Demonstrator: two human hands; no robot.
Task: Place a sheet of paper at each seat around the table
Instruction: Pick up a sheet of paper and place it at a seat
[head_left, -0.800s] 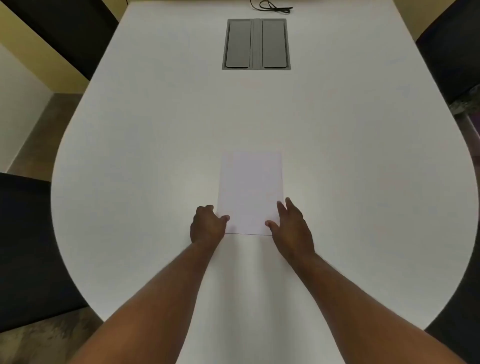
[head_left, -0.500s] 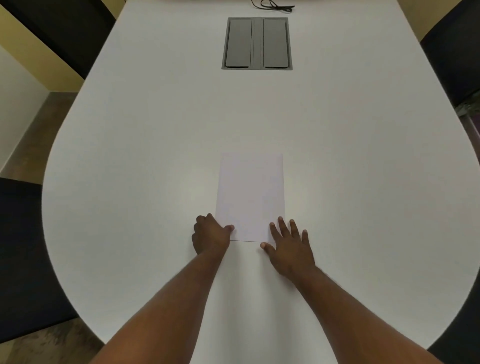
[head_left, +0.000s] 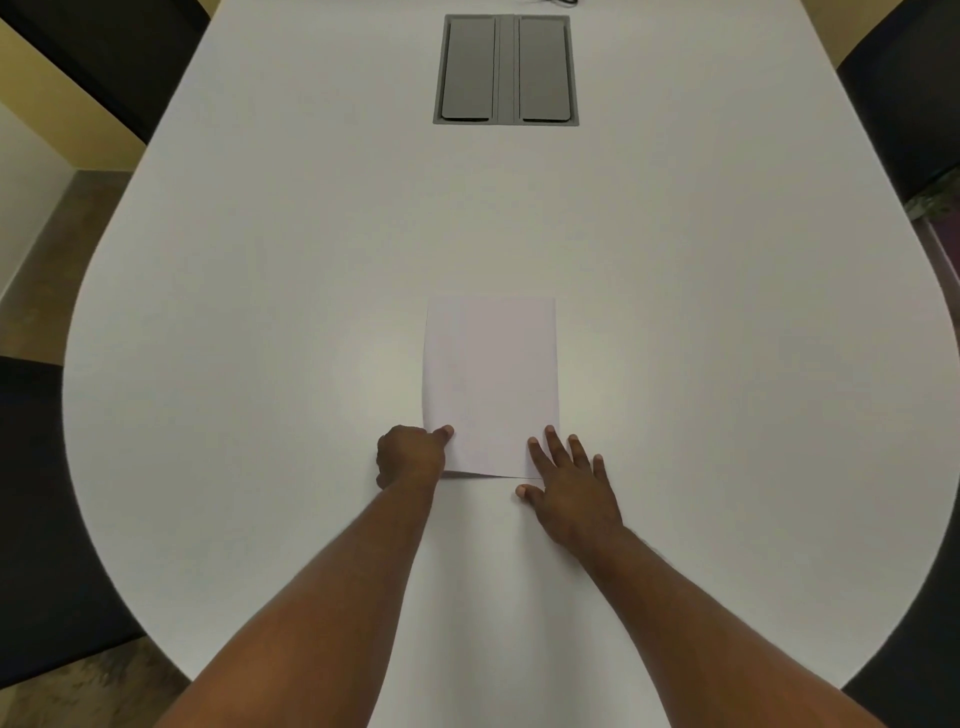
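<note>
White paper sheet (head_left: 491, 379) on table (head_left: 260, 312). Left hand (head_left: 410, 457) curled, pinches near-left corner, thumb on top. Right hand (head_left: 569, 488) flat, fingers spread, fingertips touching near-right corner.

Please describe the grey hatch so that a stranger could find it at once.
Start at the white table. On its middle line, beyond the sheet of paper, a grey rectangular hatch is set into the top. It alone is grey, with two lids side by side.
</note>
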